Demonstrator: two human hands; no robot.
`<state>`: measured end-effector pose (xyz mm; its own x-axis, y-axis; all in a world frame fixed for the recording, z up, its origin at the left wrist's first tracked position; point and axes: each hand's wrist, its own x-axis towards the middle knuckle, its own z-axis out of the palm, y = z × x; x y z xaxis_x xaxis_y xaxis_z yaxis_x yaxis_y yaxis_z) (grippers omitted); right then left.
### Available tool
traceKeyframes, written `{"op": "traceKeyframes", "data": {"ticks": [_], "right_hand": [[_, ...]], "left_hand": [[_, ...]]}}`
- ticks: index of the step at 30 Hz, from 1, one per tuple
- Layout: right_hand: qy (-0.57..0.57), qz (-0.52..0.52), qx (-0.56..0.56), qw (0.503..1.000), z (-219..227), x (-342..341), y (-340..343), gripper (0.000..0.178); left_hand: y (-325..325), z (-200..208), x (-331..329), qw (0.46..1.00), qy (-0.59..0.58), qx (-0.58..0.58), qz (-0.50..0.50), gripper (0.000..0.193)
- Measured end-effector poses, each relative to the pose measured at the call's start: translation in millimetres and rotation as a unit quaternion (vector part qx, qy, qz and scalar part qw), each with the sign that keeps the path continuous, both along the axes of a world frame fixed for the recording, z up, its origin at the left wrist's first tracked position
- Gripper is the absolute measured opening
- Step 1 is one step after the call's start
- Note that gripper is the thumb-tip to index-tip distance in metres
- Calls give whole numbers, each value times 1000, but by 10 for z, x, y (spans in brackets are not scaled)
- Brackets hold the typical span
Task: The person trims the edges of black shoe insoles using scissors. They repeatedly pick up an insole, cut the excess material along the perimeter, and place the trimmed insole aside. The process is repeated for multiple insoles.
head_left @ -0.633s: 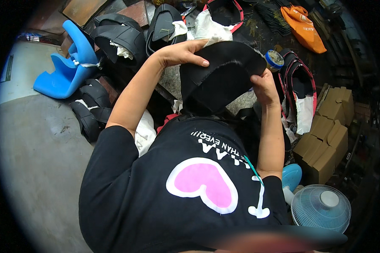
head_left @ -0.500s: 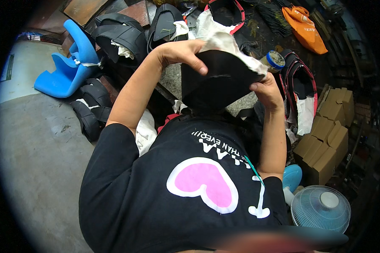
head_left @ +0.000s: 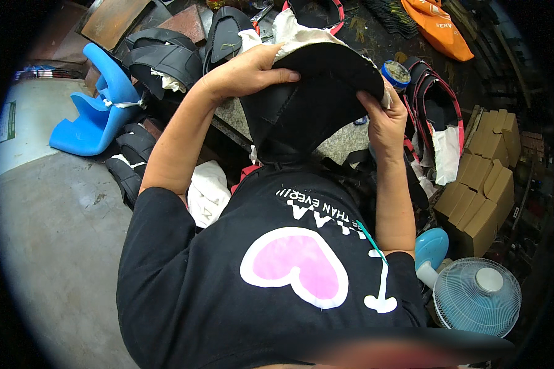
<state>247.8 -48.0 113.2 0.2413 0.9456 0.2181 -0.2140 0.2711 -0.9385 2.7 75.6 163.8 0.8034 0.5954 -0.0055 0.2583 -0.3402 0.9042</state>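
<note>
Both hands are on the black panel (head_left: 326, 92), held up in front of the chest, over the near side of the bench (head_left: 378, 46). Left hand (head_left: 255, 71): fingers grasping the panel's left far corner, thumb flat on the near face, other fingers mostly hidden behind it. Right hand (head_left: 385, 120): fingers pinching the right edge, thumb on the near face, rest around the far side. Panel is bowed, upper edge curved, lower part hanging toward the black T-shirt (head_left: 184, 270); can't tell if they touch. White cloth (head_left: 305, 35) runs along its far edge; how it's fixed there isn't visible.

Around it: blue-lidded jar (head_left: 396, 72) just beyond the right hand. Red-trimmed pieces (head_left: 440, 114) right of the jar, orange bag (head_left: 440, 31) farther up. Black strapped piece (head_left: 169, 58) and blue foam piece (head_left: 95, 126) off to the left. White rag (head_left: 208, 194) beside the left forearm. Far right: cardboard boxes (head_left: 480, 203), with a fan (head_left: 477, 295) below them in view.
</note>
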Motion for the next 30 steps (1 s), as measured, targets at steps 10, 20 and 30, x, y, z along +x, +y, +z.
{"op": "traceKeyframes", "data": {"ticks": [10, 20, 30], "right_hand": [[-424, -110, -24, 899, -250, 363, 174, 12], [-730, 23, -269, 628, -732, 613, 68, 35], [-705, -1, -291, 647, -736, 594, 174, 33]], "left_hand": [[190, -240, 24, 995, 26, 88, -23, 49], [408, -193, -386, 974, -128, -160, 94, 45], [413, 15, -674, 918, -303, -252, 50, 57]]}}
